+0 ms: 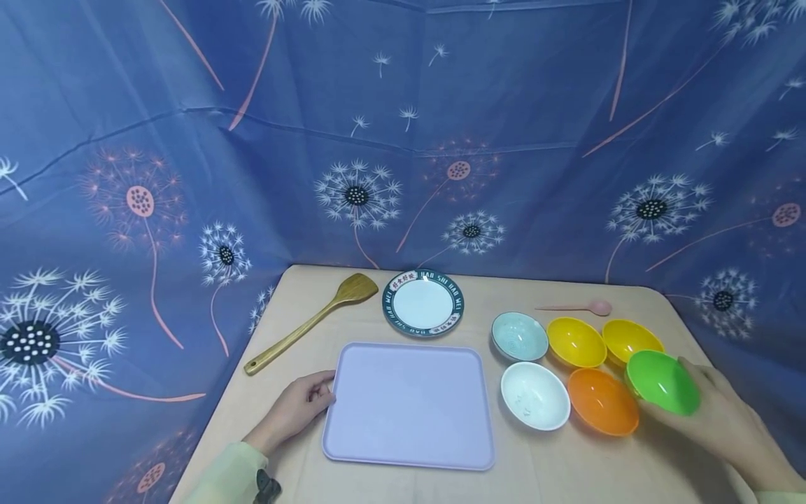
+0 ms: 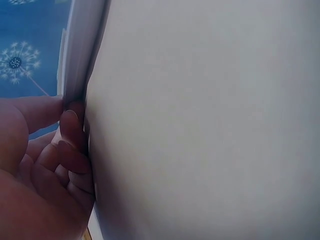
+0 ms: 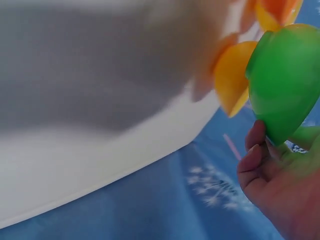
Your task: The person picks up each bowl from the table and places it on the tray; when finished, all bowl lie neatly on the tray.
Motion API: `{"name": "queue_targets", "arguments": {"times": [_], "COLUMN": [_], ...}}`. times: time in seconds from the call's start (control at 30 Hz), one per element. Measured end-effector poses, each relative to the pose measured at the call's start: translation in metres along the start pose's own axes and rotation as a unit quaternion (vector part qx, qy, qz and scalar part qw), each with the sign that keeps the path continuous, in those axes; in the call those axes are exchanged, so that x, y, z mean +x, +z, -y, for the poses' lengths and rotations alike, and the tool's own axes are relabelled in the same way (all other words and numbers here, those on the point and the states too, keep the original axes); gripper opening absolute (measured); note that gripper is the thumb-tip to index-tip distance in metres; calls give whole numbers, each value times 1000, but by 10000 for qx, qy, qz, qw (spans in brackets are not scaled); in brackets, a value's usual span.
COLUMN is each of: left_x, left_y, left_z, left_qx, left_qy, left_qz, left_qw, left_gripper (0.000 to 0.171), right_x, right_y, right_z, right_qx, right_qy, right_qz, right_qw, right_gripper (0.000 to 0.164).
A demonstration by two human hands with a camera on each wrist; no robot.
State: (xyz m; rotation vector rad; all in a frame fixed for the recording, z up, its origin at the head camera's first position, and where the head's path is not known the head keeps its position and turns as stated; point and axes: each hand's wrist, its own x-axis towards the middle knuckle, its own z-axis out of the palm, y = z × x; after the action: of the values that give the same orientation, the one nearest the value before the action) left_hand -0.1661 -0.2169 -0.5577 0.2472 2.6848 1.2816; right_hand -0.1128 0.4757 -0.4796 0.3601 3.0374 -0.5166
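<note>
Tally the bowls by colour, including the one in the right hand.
Green bowl: 1
Orange bowl: 1
Yellow bowls: 2
White bowl: 1
Pale blue bowl: 1
Total: 6

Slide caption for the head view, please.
Left hand holds the lilac tray; right hand grips the green bowl near the orange bowl.
</note>
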Motion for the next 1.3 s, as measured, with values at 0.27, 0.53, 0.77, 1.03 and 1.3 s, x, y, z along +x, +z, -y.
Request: {"name": "queue_targets", "arguments": {"times": [0.27, 0.53, 0.77, 1.03, 1.3], "left_x": [0, 1, 1, 0, 3], "left_y": [0, 1, 1, 1, -1], "left_z": [1, 4, 4, 2, 5], "left_qx": [3, 16, -40, -117, -226], "left_qy": [-20, -13, -26, -18, -10], "left_qz": [-34, -9, -59, -40, 124], "left_qw": [10000, 10000, 10000, 9999, 9997], "left_gripper": [47, 47, 47, 49, 52], "right_x": [7, 14, 24, 32, 38], "right_y": [-2, -1, 8, 28, 51], "right_z": [46, 99, 143, 185, 231], "right_qx": [320, 132, 78, 186, 155], "right_qy": [-969, -1365, -1951, -2296, -2494], "right_qz": [-434, -212, -361, -386, -298], "right_qw": [9938, 9903, 9801, 9723, 9678], "right_gripper": [123, 127, 123, 120, 126]}}
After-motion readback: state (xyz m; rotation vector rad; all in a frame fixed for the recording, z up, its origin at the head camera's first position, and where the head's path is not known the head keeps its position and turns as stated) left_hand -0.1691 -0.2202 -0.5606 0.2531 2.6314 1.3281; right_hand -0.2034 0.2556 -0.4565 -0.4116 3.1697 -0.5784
